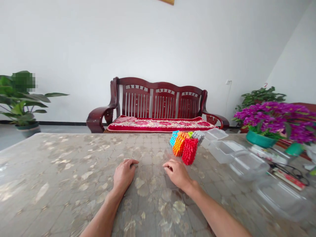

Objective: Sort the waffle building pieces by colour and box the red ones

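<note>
My left hand rests on the patterned tabletop left of the middle, its fingers curled and pressed together. My right hand lies on the table to the right, fingers bent inward; nothing can be made out in either hand. Just beyond my right hand stands a cluster of bumpy coloured blocks: a red block, an orange block, a blue block and a grey block, with a bit of yellow-green between them. My right hand is nearest the red and orange ones, apparently not touching.
Clear plastic boxes and blurred clear lids line the table's right side. Beyond them are purple flowers in a teal pot, and a red-and-white box with dark cables. A wooden bench stands behind the table.
</note>
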Motion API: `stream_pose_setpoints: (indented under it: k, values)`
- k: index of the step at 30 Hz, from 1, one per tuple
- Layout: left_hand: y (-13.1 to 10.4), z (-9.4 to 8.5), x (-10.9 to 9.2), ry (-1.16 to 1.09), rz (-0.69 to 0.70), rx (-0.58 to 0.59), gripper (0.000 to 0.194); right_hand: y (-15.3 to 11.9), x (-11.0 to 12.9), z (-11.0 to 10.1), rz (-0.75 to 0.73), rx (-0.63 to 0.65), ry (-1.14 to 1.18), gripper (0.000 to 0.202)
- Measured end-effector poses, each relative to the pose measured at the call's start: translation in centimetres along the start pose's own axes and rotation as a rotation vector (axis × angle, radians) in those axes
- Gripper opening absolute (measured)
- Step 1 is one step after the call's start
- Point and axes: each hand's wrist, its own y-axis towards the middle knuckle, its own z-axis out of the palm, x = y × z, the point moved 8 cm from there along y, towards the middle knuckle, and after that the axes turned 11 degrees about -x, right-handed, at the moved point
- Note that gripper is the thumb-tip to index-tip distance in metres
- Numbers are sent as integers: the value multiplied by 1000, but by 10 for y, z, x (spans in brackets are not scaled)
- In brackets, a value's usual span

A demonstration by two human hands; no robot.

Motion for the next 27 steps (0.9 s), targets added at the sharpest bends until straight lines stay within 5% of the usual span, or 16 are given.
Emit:
stream_pose_setpoints:
  k: [3, 7, 19, 27]
  values:
    - [-1, 3, -1, 12, 40, 19, 33, -1, -14, 25, 128, 19, -23, 19]
    - [-4, 5, -4, 80, 65, 34, 33, 0, -23, 29, 196, -1, -3, 20]
    - [-15, 19, -22, 375, 255, 7, 45, -5, -15, 26, 111, 30, -115, 21]
    - [-16, 25, -23, 447, 266, 24, 48, -11, 5, 28, -60, 95, -283, 27]
